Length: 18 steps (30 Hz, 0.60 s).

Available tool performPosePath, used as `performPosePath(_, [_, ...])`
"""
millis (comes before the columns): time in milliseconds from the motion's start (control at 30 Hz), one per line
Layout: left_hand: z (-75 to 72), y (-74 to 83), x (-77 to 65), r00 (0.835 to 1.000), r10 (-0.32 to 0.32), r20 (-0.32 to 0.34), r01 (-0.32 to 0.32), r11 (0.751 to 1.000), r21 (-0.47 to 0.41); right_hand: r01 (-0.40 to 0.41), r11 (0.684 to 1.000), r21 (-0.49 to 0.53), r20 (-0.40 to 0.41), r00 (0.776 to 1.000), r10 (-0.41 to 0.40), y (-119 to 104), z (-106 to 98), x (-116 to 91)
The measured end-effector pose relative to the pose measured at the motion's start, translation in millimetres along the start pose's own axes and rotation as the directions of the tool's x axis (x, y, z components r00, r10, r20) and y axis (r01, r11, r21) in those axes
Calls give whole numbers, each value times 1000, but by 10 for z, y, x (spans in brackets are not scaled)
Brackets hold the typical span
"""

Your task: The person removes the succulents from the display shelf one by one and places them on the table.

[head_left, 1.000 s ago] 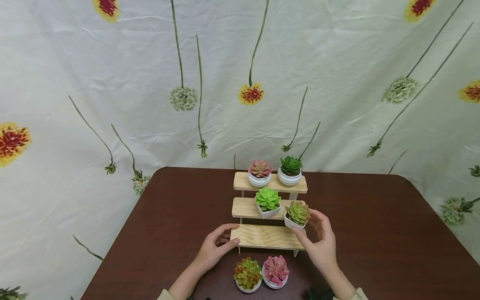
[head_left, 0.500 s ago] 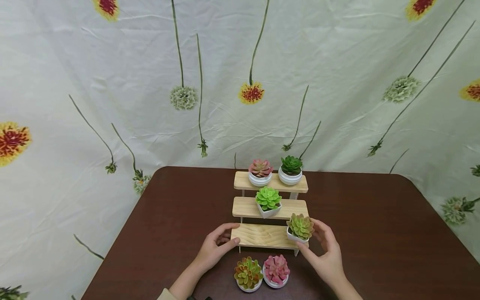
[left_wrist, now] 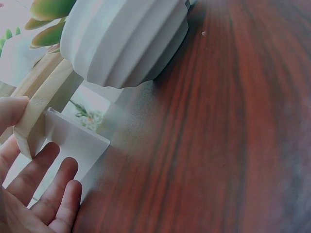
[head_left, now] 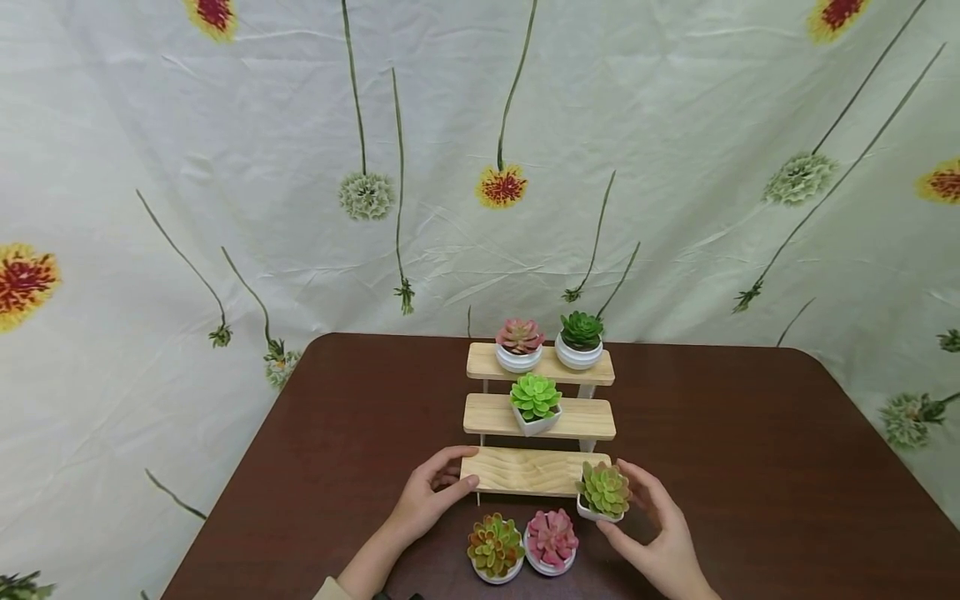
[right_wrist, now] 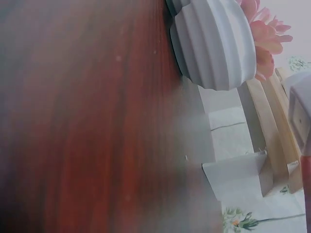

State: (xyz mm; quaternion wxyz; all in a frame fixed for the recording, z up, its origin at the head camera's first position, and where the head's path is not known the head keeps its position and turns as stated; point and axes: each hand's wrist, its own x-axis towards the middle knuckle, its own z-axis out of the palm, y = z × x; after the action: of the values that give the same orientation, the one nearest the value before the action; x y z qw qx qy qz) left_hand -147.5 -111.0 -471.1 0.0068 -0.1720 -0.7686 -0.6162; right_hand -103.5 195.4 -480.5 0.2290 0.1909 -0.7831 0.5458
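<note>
In the head view my right hand (head_left: 654,533) pinches a small white pot with a green, reddish-tipped succulent (head_left: 604,488), held at the front right corner of a three-tier wooden stand (head_left: 525,471). That white pot (right_wrist: 301,111) shows at the right edge of the right wrist view, its underside visible. My left hand (head_left: 431,493) grips the left end of the lowest shelf. In the left wrist view, the thumb lies on top of this shelf (left_wrist: 43,97) and the fingers are below, near the clear support (left_wrist: 77,138).
On the middle shelf stands a bright green succulent (head_left: 536,398). The top shelf bears a pink succulent (head_left: 519,337) and a dark green one (head_left: 581,333). Before the stand sit an orange-green succulent (head_left: 496,547) and a pink one (head_left: 552,540) on the brown table (head_left: 750,467).
My right hand has brought the potted succulent from over the middle shelf's right end down toward me, to the lowest shelf's front right corner. My left hand has stayed at the stand.
</note>
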Motion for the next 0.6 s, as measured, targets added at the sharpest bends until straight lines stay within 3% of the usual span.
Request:
performPosePath(333, [-6,-9,-1,1000,9,3,-9,1000,-1,40,999,37,165,985,-46,12,-135,-70])
performPosePath(600, [-6,-12,-1,1000,13,7,-12,1000,-5,51,998,35,230,972,-57,83,-209,-123])
